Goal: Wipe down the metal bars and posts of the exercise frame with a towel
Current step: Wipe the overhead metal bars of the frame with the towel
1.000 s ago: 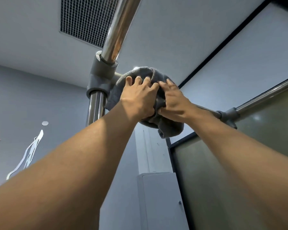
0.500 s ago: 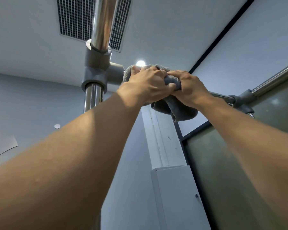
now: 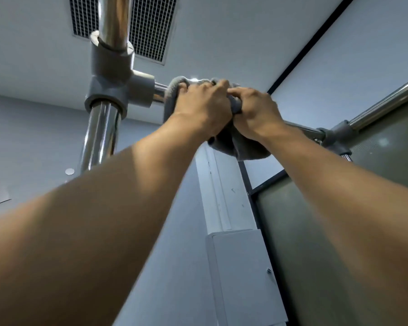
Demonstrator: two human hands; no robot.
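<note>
- A grey terry-cloth towel (image 3: 242, 147) is wrapped over a thin horizontal chrome metal bar (image 3: 299, 128) just above the middle of the frame. The two hands cover most of it.
- The left hand (image 3: 203, 107) grips the towel and the bar inside it from above. Its fingers are curled over the top and the back of the hand faces the camera.
- A rolled edge of the towel shows just left of this hand's fingers.
- The right hand (image 3: 257, 114) sits directly to the right of the left hand and touches it. Its fingers are likewise curled round the towel-covered bar.
- A loose fold of the towel hangs below the bar, under both wrists.
- Left of the hands, a short bare stretch of the bar enters a grey plastic T-shaped joint (image 3: 111, 78).
- That joint sleeves a thick vertical chrome post (image 3: 99, 140) at left centre.
- Right of the hands, the bare bar slopes down to a second grey plastic joint (image 3: 337, 135) near the right edge.
- From that second joint another chrome bar (image 3: 386, 100) rises toward the upper right.
- A white slatted ceiling vent (image 3: 151, 27) lies behind the post at the top of the frame.
- A white metal cabinet box (image 3: 243, 274) stands at lower centre.
- A dark frosted glass panel (image 3: 396, 158) fills the right side.
</note>
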